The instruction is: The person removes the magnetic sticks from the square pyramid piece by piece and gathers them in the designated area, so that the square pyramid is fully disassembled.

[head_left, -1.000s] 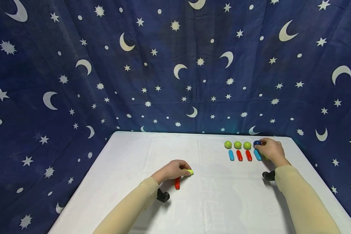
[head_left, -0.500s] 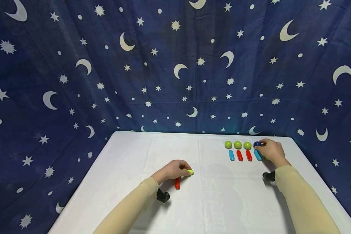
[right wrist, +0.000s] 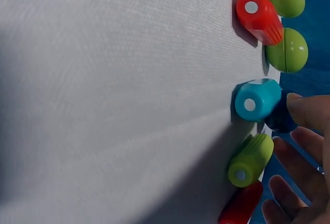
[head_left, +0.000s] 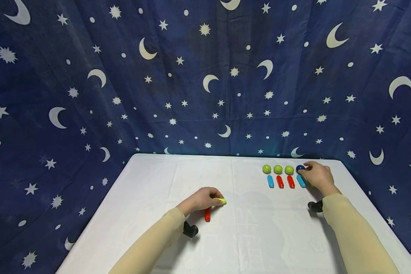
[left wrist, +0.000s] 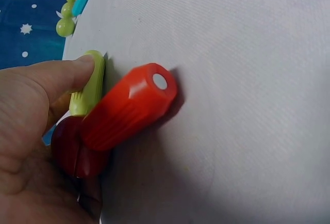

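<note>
My left hand (head_left: 203, 198) pinches a yellow-green magnetic rod (left wrist: 92, 82), its thumb lying along the rod. A dark red ball (left wrist: 69, 149) sits against that rod, and a red magnetic rod (left wrist: 129, 108) with a white dot on its end touches the ball. At the back right, my right hand (head_left: 318, 176) holds a dark blue ball (right wrist: 280, 114) between thumb and fingers. A light blue rod (right wrist: 260, 97) lies right by this ball. Under the right hand, a second yellow-green rod (right wrist: 252, 157) and a dark red piece (right wrist: 241, 206) show in the right wrist view.
Left of the right hand, several green balls (head_left: 277, 169) form a row at the back of the white table (head_left: 260, 228). In front of them lie a light blue rod (head_left: 270, 181) and two red rods (head_left: 280, 182). A starry blue cloth (head_left: 191, 76) hangs behind.
</note>
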### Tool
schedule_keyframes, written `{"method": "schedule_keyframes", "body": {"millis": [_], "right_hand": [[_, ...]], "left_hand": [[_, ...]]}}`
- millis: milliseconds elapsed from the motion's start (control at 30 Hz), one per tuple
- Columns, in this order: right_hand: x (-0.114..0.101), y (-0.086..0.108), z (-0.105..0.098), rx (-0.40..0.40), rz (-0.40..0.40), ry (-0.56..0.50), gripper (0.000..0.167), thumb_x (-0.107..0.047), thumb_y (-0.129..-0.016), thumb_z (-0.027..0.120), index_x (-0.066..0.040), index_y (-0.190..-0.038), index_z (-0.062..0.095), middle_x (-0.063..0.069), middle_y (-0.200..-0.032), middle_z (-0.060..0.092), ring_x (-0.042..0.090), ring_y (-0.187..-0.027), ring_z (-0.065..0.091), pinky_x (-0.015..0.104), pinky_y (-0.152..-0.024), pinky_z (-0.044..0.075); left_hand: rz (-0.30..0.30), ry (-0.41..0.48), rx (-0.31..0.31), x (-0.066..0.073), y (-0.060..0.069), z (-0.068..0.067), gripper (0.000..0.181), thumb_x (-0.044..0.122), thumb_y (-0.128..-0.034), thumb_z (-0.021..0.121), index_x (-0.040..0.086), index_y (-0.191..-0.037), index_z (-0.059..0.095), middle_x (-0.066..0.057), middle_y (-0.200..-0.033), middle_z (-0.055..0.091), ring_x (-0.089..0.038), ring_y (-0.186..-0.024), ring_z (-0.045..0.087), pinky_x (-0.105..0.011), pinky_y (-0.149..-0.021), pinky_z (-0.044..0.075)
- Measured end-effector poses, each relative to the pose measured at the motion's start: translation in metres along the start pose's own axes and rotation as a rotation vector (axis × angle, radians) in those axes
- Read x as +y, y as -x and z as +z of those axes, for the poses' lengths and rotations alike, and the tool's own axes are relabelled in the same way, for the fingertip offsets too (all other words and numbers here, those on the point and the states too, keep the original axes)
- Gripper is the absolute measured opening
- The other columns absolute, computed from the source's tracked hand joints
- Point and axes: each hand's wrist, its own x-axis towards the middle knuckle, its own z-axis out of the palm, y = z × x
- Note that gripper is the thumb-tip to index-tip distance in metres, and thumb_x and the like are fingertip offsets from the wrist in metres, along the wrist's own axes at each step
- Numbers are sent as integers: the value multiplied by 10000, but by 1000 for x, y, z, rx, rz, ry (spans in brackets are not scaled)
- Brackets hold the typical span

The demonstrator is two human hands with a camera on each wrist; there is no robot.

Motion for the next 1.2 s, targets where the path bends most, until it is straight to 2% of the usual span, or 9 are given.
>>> {"method": "schedule_keyframes", "body": {"millis": [100,267,433,533,700,800,1000,1133,1200], "right_hand": [[0,2,-2,36,-14,-17,537,-276,-1006,597,91,-1386,497,335,-1290,547,509,-1166,394,649,-954,388],[1,7,-10,99,-57,-43,514,-285,-1025,554,77,-1388,510,326,-1338,534,529,-1210,386,661,-975,350],[-9,14,-19,147,-80,-91,533,-338,-1057,511,43,-1430,500,302,-1399,503,529,-1290,355,697,-1030,310],[-21,20,-22,179,-129,-126,524,-351,-1068,500,22,-1437,512,295,-1410,504,517,-1310,351,697,-1033,305],[-45,33,-16,193,-242,-179,485,-352,-1070,514,-16,-1417,552,261,-1378,553,477,-1292,389,671,-1007,340],[-60,42,-6,164,-322,-193,446,-332,-1066,538,-44,-1404,579,224,-1339,594,444,-1271,427,643,-994,377],[-94,62,24,42,-482,-221,348,-260,-1029,637,-110,-1343,654,115,-1217,684,354,-1205,525,560,-973,461],[-113,78,50,-55,-576,-205,321,-249,-1002,682,-135,-1302,692,23,-1157,712,273,-1117,606,491,-933,507],[-121,87,64,-121,-584,-193,332,-266,-991,693,-146,-1300,697,-24,-1141,709,232,-1102,614,471,-932,512]], "left_hand": [[8,-1,-2,-1,2,-2,153,278,-940,763,211,-1077,753,76,-953,648,-137,-756,559,-318,-764,454],[49,2,16,-7,10,-8,309,281,-953,742,169,-1240,725,49,-1010,647,-141,-866,583,-363,-874,453],[65,32,40,-14,21,-18,431,296,-961,728,101,-1339,657,9,-1054,652,-166,-912,598,-393,-895,457],[44,28,65,-17,28,-23,464,318,-958,722,81,-1348,639,-4,-1059,662,-176,-928,588,-397,-880,462],[-39,-25,99,-20,35,-27,475,414,-952,701,113,-1315,648,-34,-1068,663,-193,-903,589,-406,-841,481],[-70,-54,109,-19,37,-25,443,455,-943,701,133,-1245,664,-35,-1043,666,-179,-871,578,-386,-801,483],[-80,-33,96,-13,37,-17,347,434,-941,719,131,-1088,635,-9,-807,677,-147,-669,557,-312,-652,437],[-75,-37,113,-9,30,-12,328,414,-945,721,132,-1087,630,-8,-873,644,-161,-687,565,-320,-652,450],[-67,-53,124,-7,25,-9,321,414,-950,716,137,-1092,635,-10,-911,632,-164,-725,563,-323,-665,456]]}}
